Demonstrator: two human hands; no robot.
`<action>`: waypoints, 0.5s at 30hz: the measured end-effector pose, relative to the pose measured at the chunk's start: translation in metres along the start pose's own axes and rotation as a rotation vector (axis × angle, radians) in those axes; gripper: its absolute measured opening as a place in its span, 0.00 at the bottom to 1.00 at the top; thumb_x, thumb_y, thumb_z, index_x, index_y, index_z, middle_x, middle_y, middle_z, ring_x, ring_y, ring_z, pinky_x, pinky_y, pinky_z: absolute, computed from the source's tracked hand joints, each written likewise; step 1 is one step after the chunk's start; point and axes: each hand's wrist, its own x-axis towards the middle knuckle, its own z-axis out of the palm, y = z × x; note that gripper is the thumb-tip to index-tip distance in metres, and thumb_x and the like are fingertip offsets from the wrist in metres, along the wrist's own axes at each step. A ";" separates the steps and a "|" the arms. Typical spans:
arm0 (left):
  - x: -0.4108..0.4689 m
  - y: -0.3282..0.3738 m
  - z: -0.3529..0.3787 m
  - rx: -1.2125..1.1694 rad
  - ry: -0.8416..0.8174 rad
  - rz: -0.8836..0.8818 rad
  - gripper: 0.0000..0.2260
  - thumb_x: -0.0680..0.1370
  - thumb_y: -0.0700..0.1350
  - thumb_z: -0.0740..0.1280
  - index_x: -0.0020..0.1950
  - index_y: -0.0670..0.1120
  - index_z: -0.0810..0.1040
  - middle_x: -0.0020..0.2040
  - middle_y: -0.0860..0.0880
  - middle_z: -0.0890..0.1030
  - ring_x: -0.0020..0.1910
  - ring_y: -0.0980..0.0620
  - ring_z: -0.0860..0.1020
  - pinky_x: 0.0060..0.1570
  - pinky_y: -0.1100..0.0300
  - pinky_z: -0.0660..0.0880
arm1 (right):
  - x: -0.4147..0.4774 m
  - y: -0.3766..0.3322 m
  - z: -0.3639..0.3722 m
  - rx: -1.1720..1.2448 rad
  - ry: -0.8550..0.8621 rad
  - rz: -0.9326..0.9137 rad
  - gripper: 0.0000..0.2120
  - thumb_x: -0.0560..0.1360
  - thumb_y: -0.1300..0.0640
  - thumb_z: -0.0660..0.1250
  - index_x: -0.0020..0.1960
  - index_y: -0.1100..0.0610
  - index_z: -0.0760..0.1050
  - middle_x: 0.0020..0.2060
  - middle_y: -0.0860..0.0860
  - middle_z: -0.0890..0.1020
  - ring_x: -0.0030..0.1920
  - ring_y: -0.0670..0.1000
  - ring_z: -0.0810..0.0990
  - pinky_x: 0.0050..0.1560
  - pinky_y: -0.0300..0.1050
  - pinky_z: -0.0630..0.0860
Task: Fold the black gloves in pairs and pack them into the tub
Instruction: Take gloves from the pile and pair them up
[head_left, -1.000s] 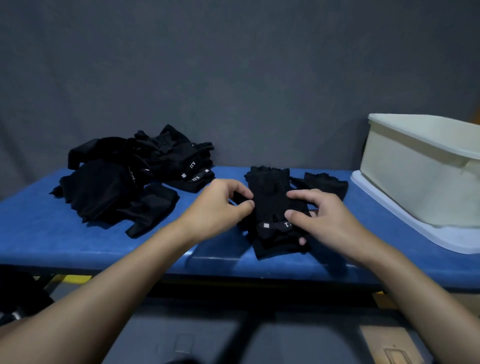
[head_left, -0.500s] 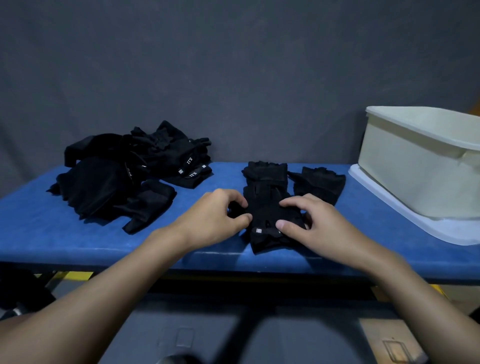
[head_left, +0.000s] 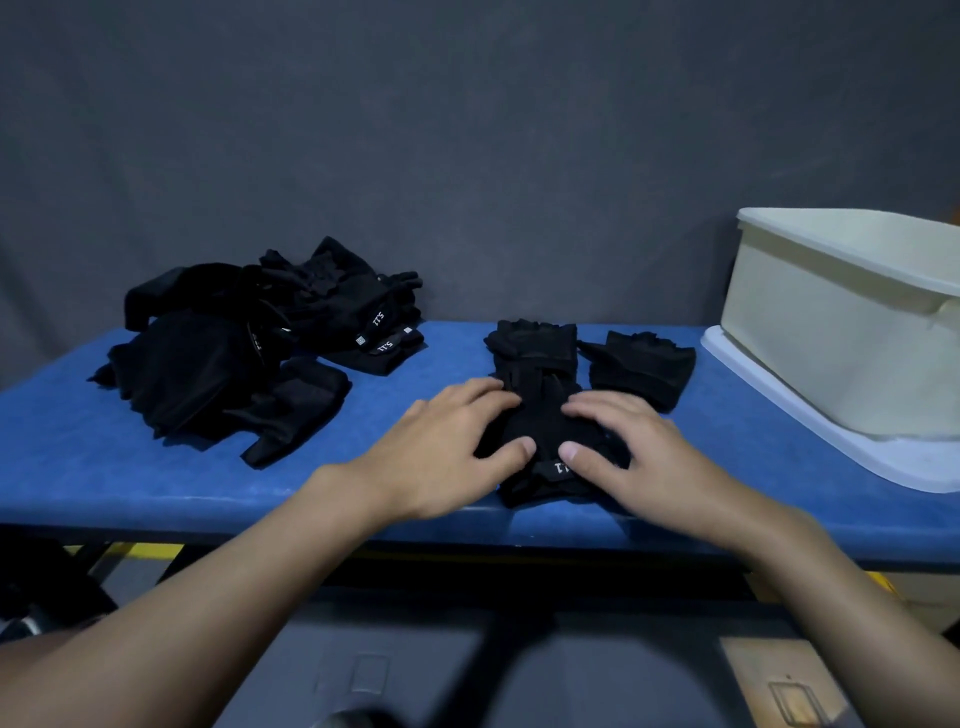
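My left hand (head_left: 441, 452) and right hand (head_left: 644, 457) press flat, fingers straight, on the black fabric fingerless glove (head_left: 537, 364) beneath them.

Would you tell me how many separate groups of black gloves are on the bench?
3: a loose pile at the left, a stack under the left hand and right hand, and one glove beside it toward the tub. More may be hidden inside the pile.

Both bare forearms enter from the near edge and converge toward the centre. The left hand (head_left: 447, 447) lies palm down, fingers straight, thumb angled right. The right hand (head_left: 641, 452) lies palm down likewise, thumb angled left. The thumb tips are near each other, not touching.
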 end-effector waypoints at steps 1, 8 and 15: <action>0.000 -0.001 0.003 0.030 -0.047 -0.011 0.29 0.80 0.64 0.56 0.78 0.55 0.62 0.78 0.56 0.60 0.77 0.55 0.59 0.74 0.49 0.58 | -0.001 0.002 0.002 -0.031 -0.024 0.009 0.31 0.72 0.32 0.58 0.69 0.47 0.71 0.67 0.41 0.71 0.70 0.44 0.66 0.72 0.54 0.62; 0.003 -0.002 0.007 0.086 -0.124 -0.053 0.30 0.79 0.66 0.53 0.80 0.60 0.54 0.81 0.52 0.52 0.79 0.53 0.53 0.76 0.52 0.51 | -0.006 0.005 0.004 -0.030 -0.065 0.105 0.31 0.70 0.28 0.51 0.68 0.36 0.69 0.69 0.44 0.67 0.71 0.47 0.61 0.74 0.50 0.57; 0.008 -0.002 0.004 0.102 -0.091 -0.071 0.32 0.77 0.68 0.55 0.79 0.58 0.57 0.75 0.52 0.64 0.74 0.52 0.61 0.73 0.52 0.57 | 0.001 0.005 0.004 -0.002 0.021 0.154 0.31 0.73 0.29 0.42 0.65 0.38 0.72 0.62 0.41 0.70 0.67 0.43 0.61 0.65 0.44 0.55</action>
